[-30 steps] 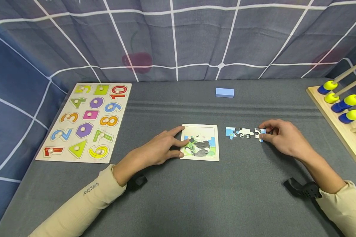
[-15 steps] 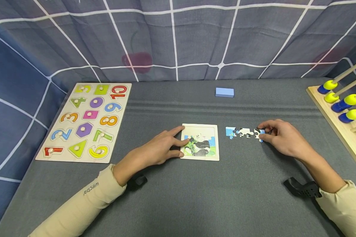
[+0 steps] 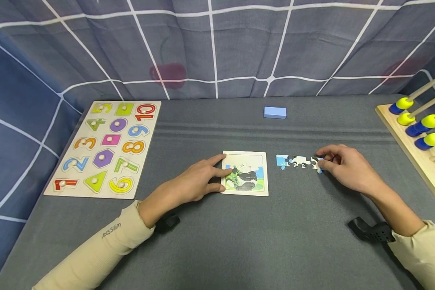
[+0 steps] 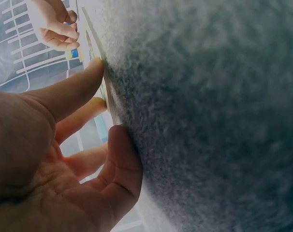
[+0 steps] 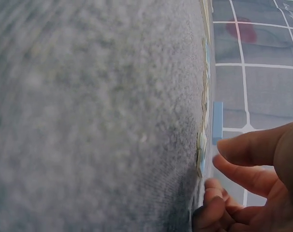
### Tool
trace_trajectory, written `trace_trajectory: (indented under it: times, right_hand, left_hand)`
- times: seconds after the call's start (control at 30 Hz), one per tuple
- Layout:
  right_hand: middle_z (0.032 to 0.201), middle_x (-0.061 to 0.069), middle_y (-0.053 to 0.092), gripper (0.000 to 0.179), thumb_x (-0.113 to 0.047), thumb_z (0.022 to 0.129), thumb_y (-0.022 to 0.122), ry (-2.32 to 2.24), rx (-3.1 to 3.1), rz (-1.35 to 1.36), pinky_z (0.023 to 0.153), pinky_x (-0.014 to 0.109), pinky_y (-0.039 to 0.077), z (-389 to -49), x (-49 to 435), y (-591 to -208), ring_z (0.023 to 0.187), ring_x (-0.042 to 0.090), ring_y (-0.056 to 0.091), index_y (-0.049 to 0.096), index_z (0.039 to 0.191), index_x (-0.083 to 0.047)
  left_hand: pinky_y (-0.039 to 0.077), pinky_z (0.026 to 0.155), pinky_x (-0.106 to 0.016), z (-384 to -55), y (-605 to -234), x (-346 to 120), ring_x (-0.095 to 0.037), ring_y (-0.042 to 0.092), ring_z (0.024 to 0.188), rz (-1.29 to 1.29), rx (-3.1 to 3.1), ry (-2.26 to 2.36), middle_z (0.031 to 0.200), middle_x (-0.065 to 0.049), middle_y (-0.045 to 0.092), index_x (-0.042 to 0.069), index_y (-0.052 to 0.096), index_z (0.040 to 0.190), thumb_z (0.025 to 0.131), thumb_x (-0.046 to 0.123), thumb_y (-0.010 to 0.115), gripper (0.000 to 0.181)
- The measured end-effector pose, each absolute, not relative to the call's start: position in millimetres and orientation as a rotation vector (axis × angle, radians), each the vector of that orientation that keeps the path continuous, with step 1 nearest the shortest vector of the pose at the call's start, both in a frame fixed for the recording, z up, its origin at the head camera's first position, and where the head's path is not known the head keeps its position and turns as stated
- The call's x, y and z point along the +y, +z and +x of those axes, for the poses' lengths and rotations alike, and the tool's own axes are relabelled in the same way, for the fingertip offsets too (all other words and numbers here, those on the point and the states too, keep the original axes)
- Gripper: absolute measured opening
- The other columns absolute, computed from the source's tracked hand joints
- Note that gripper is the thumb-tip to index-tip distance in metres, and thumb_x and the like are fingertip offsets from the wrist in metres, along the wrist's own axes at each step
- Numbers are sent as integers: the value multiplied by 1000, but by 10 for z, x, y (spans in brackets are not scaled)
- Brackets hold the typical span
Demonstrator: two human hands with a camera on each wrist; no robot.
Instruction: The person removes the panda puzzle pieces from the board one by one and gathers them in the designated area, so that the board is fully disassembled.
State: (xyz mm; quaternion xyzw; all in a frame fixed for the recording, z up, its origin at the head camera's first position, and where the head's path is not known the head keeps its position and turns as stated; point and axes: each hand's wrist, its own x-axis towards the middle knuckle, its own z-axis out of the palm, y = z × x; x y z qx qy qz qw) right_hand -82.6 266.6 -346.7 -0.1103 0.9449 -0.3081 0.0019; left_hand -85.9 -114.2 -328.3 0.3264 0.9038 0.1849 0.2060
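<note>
The right hand (image 3: 348,167) pinches, between thumb and fingertips, the end piece of a short row of joined puzzle pieces (image 3: 299,162) lying just right of centre on the grey table (image 3: 275,241). The grip looks meant to seat that piece against its neighbour. At centre, the left hand (image 3: 195,183) lies with straight, spread fingers on the left edge of the panda puzzle tray (image 3: 245,174), apparently steadying it. A number board (image 3: 106,147) sits at left, a bead rack (image 3: 420,137) at the right edge, and a blue block (image 3: 274,112) above.
</note>
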Motion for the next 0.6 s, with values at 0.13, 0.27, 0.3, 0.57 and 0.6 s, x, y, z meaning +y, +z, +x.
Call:
trace_trajectory:
  times: [0.13,0.27,0.3,0.57,0.6]
  right_hand:
    - [87,9,56,19,-7,91,67,-1012,2995,-309,60,25,32,-818,2619,-3452,68,13,44,68,109,2]
    - [88,9,54,20,-6,91,67,-1035,3026,-301,61,25,31,-802,2527,-3415,70,14,43,67,110,2]
    - [88,9,53,21,-6,92,67,-1041,3027,-309,61,26,31,-797,2500,-3403,70,15,43,67,111,2]
    - [85,5,53,19,-6,90,70,-1124,2974,-450,62,24,32,-748,2197,-3333,73,14,44,69,109,0]
    - [85,4,54,18,-6,90,71,-1130,2965,-475,61,24,33,-738,2143,-3331,72,13,45,70,107,-2]
  left_hand:
    - [35,106,-52,-862,-3284,-1140,-41,37,137,911,2523,531,158,-19,28,10,56,142,93,24,70,52]
    - [35,106,-51,-861,-3287,-1139,-38,37,137,893,2525,560,157,-19,29,10,55,141,92,23,71,53]
    - [35,106,-51,-860,-3288,-1140,-38,37,138,888,2526,565,157,-18,30,9,54,141,92,23,71,54]
    - [30,111,-47,-864,-3302,-1136,-32,31,142,815,2533,608,159,-15,27,4,39,149,91,24,73,70]
    - [29,111,-47,-868,-3305,-1140,-32,31,142,809,2533,611,159,-16,26,3,38,150,91,24,74,72]
